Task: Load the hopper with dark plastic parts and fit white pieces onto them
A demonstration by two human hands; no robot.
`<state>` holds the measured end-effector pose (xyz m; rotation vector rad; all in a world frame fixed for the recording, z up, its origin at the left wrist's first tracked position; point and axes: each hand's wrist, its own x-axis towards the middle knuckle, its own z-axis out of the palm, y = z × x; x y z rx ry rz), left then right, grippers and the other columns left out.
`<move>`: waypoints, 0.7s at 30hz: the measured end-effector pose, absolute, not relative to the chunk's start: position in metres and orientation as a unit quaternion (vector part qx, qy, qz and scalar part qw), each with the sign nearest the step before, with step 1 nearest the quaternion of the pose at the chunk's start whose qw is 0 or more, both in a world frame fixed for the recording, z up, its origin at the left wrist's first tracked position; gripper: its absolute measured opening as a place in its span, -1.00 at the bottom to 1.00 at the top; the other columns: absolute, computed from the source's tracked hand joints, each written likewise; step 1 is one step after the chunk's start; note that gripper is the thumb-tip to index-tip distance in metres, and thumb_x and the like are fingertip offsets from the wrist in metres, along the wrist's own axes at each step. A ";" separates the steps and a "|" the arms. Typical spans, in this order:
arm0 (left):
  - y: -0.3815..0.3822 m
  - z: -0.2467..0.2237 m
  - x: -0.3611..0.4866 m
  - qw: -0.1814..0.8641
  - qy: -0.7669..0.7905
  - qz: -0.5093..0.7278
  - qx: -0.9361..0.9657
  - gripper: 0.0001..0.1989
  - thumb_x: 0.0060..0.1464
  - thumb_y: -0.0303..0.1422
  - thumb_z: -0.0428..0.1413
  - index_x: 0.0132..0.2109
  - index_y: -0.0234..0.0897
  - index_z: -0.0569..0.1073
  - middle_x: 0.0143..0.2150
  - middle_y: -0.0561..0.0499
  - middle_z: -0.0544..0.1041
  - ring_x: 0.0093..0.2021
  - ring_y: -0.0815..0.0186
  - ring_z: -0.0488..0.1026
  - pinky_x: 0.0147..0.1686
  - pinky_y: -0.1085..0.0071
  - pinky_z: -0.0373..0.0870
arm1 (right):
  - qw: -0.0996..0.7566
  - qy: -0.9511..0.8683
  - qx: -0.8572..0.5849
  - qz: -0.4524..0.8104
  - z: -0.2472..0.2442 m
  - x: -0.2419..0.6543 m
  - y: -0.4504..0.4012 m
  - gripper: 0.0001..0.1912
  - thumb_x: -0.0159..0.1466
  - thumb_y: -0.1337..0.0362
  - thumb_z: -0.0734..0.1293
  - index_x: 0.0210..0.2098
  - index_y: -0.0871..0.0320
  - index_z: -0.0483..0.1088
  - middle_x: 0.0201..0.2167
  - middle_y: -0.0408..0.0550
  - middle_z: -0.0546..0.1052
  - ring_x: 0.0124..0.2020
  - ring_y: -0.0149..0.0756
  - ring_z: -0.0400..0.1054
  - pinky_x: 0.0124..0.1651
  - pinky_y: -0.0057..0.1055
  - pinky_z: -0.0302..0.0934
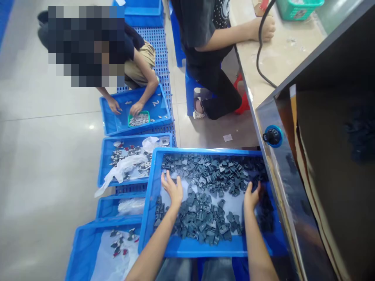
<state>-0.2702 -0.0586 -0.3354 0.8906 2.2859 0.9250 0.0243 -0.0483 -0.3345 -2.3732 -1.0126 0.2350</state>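
Observation:
A large blue tray (211, 249) lies in front of me, lined with a whitish sheet. Many small dark grey plastic pieces (202, 218) are spread over it in two loose heaps, one at the far side and one nearer to me. My left hand (173, 189) is over the left part of the tray, fingers spread, beside the pieces. Over the right part is my right hand (252, 197), its thumb and fingers apart near the edge of the far heap. I see nothing held in either hand.
To the left stand more blue trays (101, 156) with small parts and white plastic bags. A person crouches at a tray with a green basket (129, 121); another sits at a table (281, 58). A metal machine housing with a black knob (273, 136) borders my right side.

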 end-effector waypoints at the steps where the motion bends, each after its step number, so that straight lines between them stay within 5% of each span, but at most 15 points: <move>1: -0.047 -0.339 -0.278 0.241 0.851 0.347 0.313 -0.47 0.12 -0.24 -0.07 0.21 -0.33 0.09 0.26 -0.31 -0.03 0.33 0.01 -0.14 0.26 0.00 -0.17 | 0.277 -0.379 -0.878 0.088 -0.339 0.030 -0.030 -0.54 0.28 0.02 0.21 0.01 0.23 0.27 0.05 0.11 0.29 0.09 -0.06 0.15 0.12 0.00 0.01; 11: -0.030 -0.359 -0.256 0.269 0.823 0.385 0.318 -0.75 0.15 -0.31 -0.07 -0.04 -0.25 0.32 0.04 -0.15 0.24 0.12 0.20 0.22 0.17 0.21 0.14 | 0.288 -0.452 -0.817 0.213 -0.356 -0.023 -0.010 -0.54 0.18 0.04 0.16 -0.06 0.22 0.31 -0.03 0.15 0.38 0.03 -0.09 0.24 0.07 -0.15 0.10; 21: -0.035 -0.339 -0.235 0.344 0.774 0.401 0.350 -0.61 0.15 -0.19 -0.08 0.08 -0.23 0.29 0.11 -0.15 0.24 0.16 0.17 0.20 0.16 0.19 0.16 | 0.296 -0.454 -0.730 0.416 -0.343 -0.058 -0.009 -0.28 0.07 -0.16 0.22 0.09 0.16 0.23 -0.02 0.10 0.41 0.04 -0.08 0.27 0.10 -0.19 0.13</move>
